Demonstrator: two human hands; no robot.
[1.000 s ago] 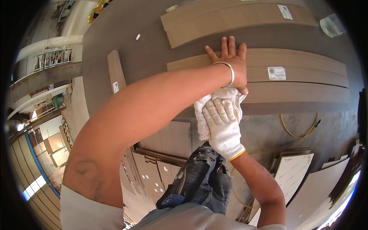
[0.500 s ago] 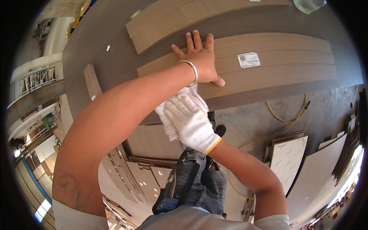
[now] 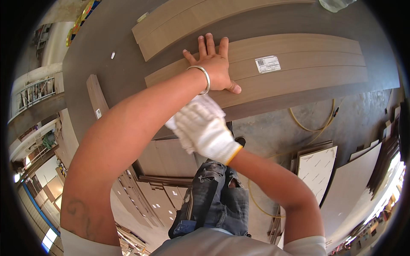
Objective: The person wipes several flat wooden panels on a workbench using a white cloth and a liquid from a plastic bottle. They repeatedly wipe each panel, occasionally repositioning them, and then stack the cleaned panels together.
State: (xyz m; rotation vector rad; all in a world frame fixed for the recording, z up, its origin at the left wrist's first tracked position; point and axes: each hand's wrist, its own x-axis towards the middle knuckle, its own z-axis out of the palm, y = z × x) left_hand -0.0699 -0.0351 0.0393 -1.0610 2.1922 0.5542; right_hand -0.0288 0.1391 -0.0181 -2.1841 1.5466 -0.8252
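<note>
My left hand (image 3: 212, 70), bare with a silver bangle (image 3: 206, 79) at its wrist, presses flat with fingers spread on a brown wood-grain panel (image 3: 307, 77). Long grooves run along that panel, and a white printed label (image 3: 267, 64) sits at its middle. Below my left forearm, at the near edge of the work table, my right hand (image 3: 205, 132) wears a white knit glove with a yellow cuff edge. It is closed over a white cloth (image 3: 184, 143), slightly smeared by motion. Part of the cloth is hidden behind the glove and forearm.
The panels lie on a large grey-brown table (image 3: 102, 38). A second grooved panel (image 3: 192, 21) lies beyond, with a clear plastic bag (image 3: 335, 4) at the far edge. A narrow strip (image 3: 97, 96) rests on the left. A yellow hose (image 3: 311, 128) and leaning boards (image 3: 316, 170) occupy the floor at right.
The view has shifted slightly, moving the scene a little left. My right hand, with the cloth, has turned a bit under the left forearm. My left hand stays on the panel.
</note>
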